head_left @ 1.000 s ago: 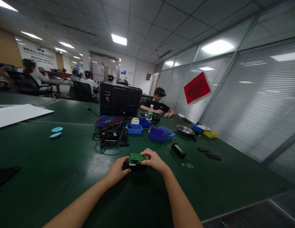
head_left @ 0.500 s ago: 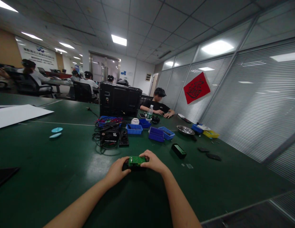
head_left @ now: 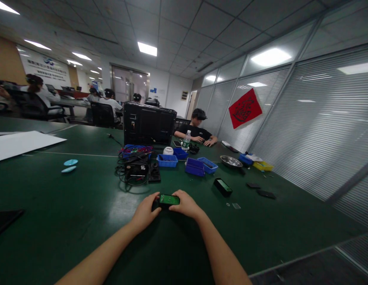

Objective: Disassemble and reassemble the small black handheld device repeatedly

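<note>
A green circuit board [head_left: 169,199] sits inside a small black housing [head_left: 164,205] near the middle of the table, its face turned up. My left hand [head_left: 146,210] grips the housing's left end between thumb and fingers. At the other end, my right hand [head_left: 185,203] has its thumb on the board's front right corner and its fingers round the right side. Farther right lies a second black housing [head_left: 222,187] with a green board in it. A small clear rectangular piece [head_left: 236,206] and a tiny ring [head_left: 228,204] rest nearby.
Beyond my hands stand blue bins [head_left: 167,160], a soldering station [head_left: 137,171] with tangled cables, a bottle [head_left: 186,140] and a black monitor-like unit [head_left: 148,126]. Toward the right are a metal bowl [head_left: 231,161] and flat black pieces [head_left: 266,194]. A person [head_left: 197,128] sits across the table.
The circuit board has gone down from above the housing's rim to lie within it. My right hand has shifted slightly left, staying on the board's right end.
</note>
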### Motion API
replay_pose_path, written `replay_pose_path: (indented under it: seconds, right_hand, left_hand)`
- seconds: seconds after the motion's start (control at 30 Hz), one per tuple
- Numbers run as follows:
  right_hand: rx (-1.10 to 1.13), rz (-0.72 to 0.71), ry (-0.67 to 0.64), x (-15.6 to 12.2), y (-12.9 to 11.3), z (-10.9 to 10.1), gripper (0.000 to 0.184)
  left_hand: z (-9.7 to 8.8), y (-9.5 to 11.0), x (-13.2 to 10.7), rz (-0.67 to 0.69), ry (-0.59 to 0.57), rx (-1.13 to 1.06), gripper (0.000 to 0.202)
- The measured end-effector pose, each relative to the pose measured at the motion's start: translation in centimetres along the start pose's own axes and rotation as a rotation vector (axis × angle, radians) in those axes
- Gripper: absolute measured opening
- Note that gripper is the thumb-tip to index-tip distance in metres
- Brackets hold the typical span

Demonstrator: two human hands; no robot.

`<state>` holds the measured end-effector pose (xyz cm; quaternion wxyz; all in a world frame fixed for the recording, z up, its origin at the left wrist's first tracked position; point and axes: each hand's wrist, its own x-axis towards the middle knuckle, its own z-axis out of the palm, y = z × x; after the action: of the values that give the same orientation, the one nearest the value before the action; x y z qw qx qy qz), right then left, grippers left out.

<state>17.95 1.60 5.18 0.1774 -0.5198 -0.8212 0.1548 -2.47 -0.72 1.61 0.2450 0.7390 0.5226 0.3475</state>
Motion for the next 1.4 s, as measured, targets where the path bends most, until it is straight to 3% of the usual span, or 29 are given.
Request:
replay_pose_path:
  seconds: [0.2,0.4,0.63,0.77,1.0,1.17,1.27,1.4]
  right_hand:
    - [-0.182,0.397,0.181,0.3,1.6,-0.5,0.046]
    - [-0.174,0.501,0.175,0.1,2.5,-2.0,0.053]
    - [-0.134,0.504,0.143,0.2,2.2,-2.1,0.044]
    - [-0.105,0.396,0.18,0.1,2.1,-1.4,0.038]
    - [-0.143,0.28,0.087,-0.2,0.2,-0.5,0.045]
    - [-0.122,0.274,0.001,-0.4,0.2,-1.3,0.058]
    - [-0.116,0.268,-0.001,-0.3,0.4,-1.4,0.054]
    - [-0.158,0.381,0.028,0.1,0.9,-1.5,0.046]
  left_hand:
    - [0.0,-0.2,0.0,0.025,-0.006,0.02,0.051]
    - [0.1,-0.5,0.0,0.038,-0.011,0.042,0.05]
    - [-0.1,-0.2,-0.1,0.052,-0.022,0.054,0.048]
    - [-0.1,-0.2,0.0,0.05,-0.028,0.066,0.047]
    - [0.0,-0.3,0.0,0.053,-0.029,0.076,0.044]
    - [-0.2,-0.1,0.0,0.065,-0.026,0.091,0.043]
    - [-0.3,0.0,0.0,0.06,-0.035,0.099,0.041]
    - [-0.3,-0.1,-0.1,0.064,-0.028,0.1,0.041]
